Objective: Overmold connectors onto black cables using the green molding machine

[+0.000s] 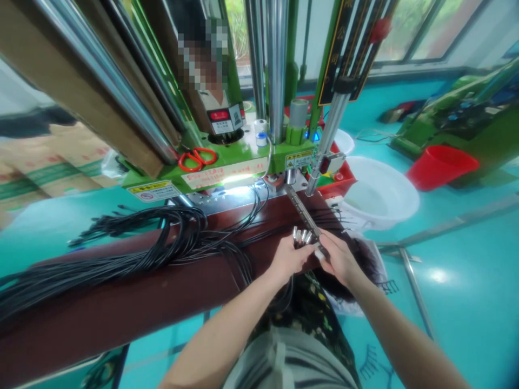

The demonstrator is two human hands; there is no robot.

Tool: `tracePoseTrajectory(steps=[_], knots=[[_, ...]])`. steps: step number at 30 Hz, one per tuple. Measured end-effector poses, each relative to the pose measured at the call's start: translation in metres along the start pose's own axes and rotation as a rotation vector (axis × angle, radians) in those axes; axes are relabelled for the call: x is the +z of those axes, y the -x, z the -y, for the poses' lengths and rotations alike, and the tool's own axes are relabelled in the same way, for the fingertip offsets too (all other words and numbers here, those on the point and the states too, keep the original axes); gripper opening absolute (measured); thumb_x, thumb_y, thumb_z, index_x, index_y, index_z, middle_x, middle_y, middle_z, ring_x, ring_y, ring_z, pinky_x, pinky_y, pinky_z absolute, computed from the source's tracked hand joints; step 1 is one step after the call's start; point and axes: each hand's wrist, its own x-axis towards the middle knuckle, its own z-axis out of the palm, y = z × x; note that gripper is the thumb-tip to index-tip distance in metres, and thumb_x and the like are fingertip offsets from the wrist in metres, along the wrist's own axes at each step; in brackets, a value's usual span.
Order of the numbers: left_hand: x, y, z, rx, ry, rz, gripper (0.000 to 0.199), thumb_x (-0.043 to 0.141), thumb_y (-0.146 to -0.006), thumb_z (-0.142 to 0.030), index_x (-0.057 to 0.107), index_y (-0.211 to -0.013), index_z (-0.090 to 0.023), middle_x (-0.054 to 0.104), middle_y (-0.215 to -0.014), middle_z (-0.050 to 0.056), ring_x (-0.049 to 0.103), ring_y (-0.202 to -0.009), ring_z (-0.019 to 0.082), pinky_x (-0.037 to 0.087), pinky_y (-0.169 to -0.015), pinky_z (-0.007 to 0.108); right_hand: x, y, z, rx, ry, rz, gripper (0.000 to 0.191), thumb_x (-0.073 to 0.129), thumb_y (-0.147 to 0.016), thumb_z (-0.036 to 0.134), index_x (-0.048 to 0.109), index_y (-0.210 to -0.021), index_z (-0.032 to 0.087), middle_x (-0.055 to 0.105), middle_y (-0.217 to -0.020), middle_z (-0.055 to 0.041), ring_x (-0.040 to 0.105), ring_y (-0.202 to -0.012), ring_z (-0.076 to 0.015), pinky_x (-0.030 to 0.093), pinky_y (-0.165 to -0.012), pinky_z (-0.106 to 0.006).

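Observation:
My left hand (288, 256) is closed around a bunch of black cables, whose silvery metal plugs (302, 236) stick up past the fingers. Close beside it, my right hand (339, 258) has its fingers closed at the near end of a slotted metal bar (302, 207). This bar slants from the green machine toward me over the brown tabletop (182, 294). Both hands nearly touch, and a pale plug end shows between them. Whether the right fingers also pinch that plug is hard to make out.
Long black cables (133, 262) lie across the table's left side. The green moulding machine (239, 156) stands behind, with orange-handled scissors (197, 160) on it. To the right are a white tub (381, 189), a red bucket (440, 167) and a metal floor frame (416, 292).

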Motion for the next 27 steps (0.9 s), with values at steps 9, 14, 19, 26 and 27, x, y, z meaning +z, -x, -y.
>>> tracePoseTrajectory(steps=[9,14,19,26,27], knots=[[-0.007,-0.001,0.005,0.166,-0.039,-0.098,0.023,0.063,-0.068,-0.034,0.05,-0.067,-0.014,0.054,-0.055,-0.002,0.045,-0.041,0.006,0.035,-0.039,0.018,0.003,0.0,-0.001,-0.059,0.131,0.045,0.047,0.049,-0.081,0.044,0.053,-0.118,0.016,0.05,-0.061,0.001,0.042,-0.047,-0.0083,0.031,-0.038,-0.018],[-0.008,0.004,-0.009,0.229,0.27,-0.188,0.028,0.055,-0.077,-0.043,0.041,-0.075,-0.019,0.04,-0.049,-0.009,0.036,-0.038,0.004,0.029,-0.038,0.017,0.003,-0.004,-0.001,0.04,-0.093,-0.078,0.047,0.058,-0.076,0.041,0.053,-0.119,0.02,0.048,-0.061,0.003,0.037,-0.043,-0.005,0.023,-0.032,-0.013],[-0.007,0.008,-0.012,0.023,0.299,-0.061,0.03,0.06,-0.072,-0.039,0.036,-0.076,-0.022,0.031,-0.043,-0.012,0.022,-0.032,0.003,0.013,-0.032,0.015,-0.001,-0.006,-0.007,-0.015,-0.131,-0.097,0.047,0.058,-0.078,0.039,0.051,-0.122,0.023,0.049,-0.06,0.0034,0.036,-0.042,-0.0048,0.025,-0.031,-0.013],[-0.009,-0.001,-0.01,-0.116,0.192,0.042,0.026,0.067,-0.063,-0.029,0.044,-0.065,-0.017,0.03,-0.037,-0.011,0.019,-0.031,0.001,0.011,-0.032,0.016,-0.009,-0.006,-0.012,-0.073,-0.105,0.027,0.047,0.056,-0.081,0.038,0.051,-0.123,0.019,0.045,-0.052,0.0054,0.031,-0.033,-0.0033,0.022,-0.028,-0.014],[-0.009,-0.001,-0.01,-0.116,0.188,0.048,0.025,0.067,-0.063,-0.029,0.045,-0.065,-0.017,0.03,-0.037,-0.011,0.019,-0.031,0.001,0.011,-0.032,0.016,-0.009,-0.006,-0.012,-0.069,-0.101,0.037,0.047,0.056,-0.081,0.038,0.051,-0.124,0.018,0.046,-0.052,0.0051,0.031,-0.033,-0.0035,0.022,-0.028,-0.015]])
